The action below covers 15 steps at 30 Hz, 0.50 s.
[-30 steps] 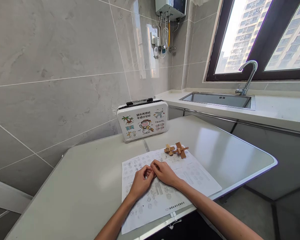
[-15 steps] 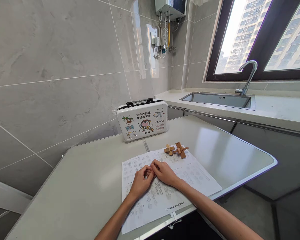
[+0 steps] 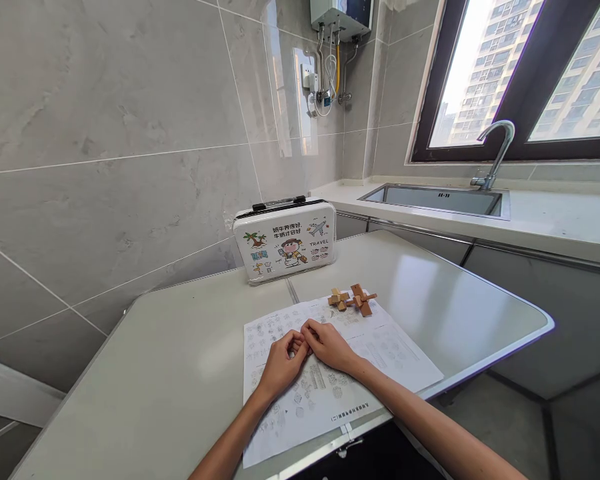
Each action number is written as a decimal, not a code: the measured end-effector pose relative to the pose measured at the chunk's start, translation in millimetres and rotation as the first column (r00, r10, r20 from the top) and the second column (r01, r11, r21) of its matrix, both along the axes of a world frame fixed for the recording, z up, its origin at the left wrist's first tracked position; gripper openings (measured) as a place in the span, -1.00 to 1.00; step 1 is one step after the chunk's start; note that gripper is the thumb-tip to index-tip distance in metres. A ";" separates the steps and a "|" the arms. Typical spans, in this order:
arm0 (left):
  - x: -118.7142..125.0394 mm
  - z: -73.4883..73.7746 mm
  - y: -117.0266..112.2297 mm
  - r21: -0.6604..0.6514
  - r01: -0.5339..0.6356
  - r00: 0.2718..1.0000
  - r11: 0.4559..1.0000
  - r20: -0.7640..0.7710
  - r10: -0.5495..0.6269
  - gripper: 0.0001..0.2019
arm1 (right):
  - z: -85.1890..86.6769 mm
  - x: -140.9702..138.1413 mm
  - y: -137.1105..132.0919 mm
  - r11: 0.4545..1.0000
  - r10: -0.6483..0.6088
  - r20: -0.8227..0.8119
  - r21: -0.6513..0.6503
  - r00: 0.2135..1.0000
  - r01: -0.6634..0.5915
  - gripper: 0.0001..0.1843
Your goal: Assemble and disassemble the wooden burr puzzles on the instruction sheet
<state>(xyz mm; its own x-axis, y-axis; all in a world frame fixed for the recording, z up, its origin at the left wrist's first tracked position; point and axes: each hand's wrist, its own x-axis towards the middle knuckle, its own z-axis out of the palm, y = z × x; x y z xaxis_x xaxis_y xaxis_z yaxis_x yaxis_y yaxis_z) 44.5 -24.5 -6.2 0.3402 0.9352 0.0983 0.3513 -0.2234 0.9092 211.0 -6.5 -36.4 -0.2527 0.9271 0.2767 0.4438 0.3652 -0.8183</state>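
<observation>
My left hand [image 3: 283,363] rests on a printed sheet of paper [image 3: 325,420], its fingers curled in and no object showing in them. Against its fingertips lies my right hand [image 3: 330,345], also closed, with its fingers bent under and partly hidden. Just beyond the hands, at the sheet's far edge, stand two small wooden interlocking puzzles, a lighter one [image 3: 338,299] and a browner one [image 3: 362,301], side by side and seemingly touching. Small diagrams and upside-down characters cover the paper.
A white case [image 3: 286,243] with cartoon prints and a black handle stands upright at the back of the folding table [image 3: 180,373], near the tiled wall. To the right are a counter with a sink [image 3: 440,200] and a faucet [image 3: 500,150]. The table's front edge lies under my forearms.
</observation>
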 end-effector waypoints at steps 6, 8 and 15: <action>-0.5 -1.1 0.7 0.004 0.002 1.000 1.000 0.008 -0.002 -0.73 | -0.8 0.3 0.2 1.000 0.001 0.000 0.006 1.000 -0.001 -0.75; -0.7 -1.3 0.5 0.004 0.004 1.000 1.000 0.009 -0.004 -0.73 | -1.3 0.4 0.4 1.000 0.002 0.004 0.008 1.000 -0.002 -0.75; -0.6 -1.0 0.1 0.006 -0.001 1.000 1.000 -0.002 0.001 -0.73 | -3.1 -0.5 1.4 1.000 0.001 -0.011 0.014 1.000 -0.001 -0.77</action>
